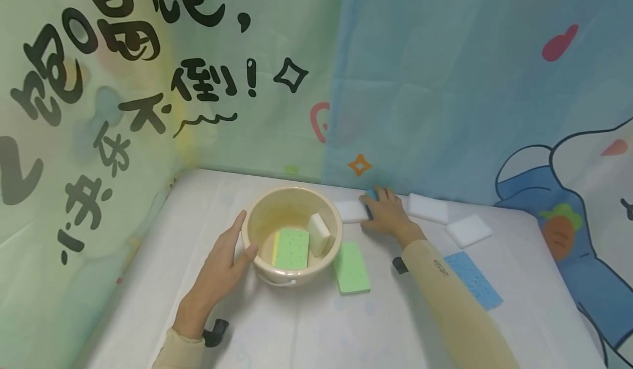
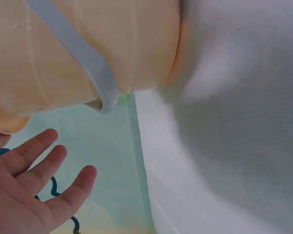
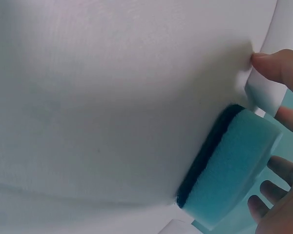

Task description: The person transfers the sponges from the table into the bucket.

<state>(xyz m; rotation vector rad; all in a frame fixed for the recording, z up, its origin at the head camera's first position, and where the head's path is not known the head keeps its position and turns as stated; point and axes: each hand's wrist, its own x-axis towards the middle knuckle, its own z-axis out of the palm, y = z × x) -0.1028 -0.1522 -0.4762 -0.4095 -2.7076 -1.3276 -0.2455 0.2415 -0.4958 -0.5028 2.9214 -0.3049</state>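
A printed fabric backdrop (image 1: 420, 83) forms the rear and left boundary of my workspace. In front of it lies a white-covered table (image 1: 277, 330), the support surface for all items. The right sleeve (image 1: 455, 303), beige, crosses the table diagonally and partly overlaps a flat blue sponge (image 1: 477, 281).

The cream bucket (image 1: 284, 210) stands upright left of the table's middle, with its pale handle (image 2: 73, 41) hanging against the outer wall. My left hand (image 1: 225, 267) is at the bucket's left side, unclenched: thumb at the rim, index finger alongside it. In the left wrist view the other fingers are spread and apart from the wall.

My right hand (image 1: 388, 215) is at the rear of the table, at a blue scouring sponge (image 3: 229, 165) with a dark abrasive layer. That sponge stands on its edge near the backdrop. The fingers surround it, but contact is partly hidden; I cannot tell whether they grasp it.

A flat green sponge (image 1: 352, 270) lies just beside the bucket, on its right. Three white foam blocks (image 1: 468, 231) lie along the rear. Inside the bucket are a green-and-yellow sponge (image 1: 293, 249) and a tilted white block (image 1: 318, 234).
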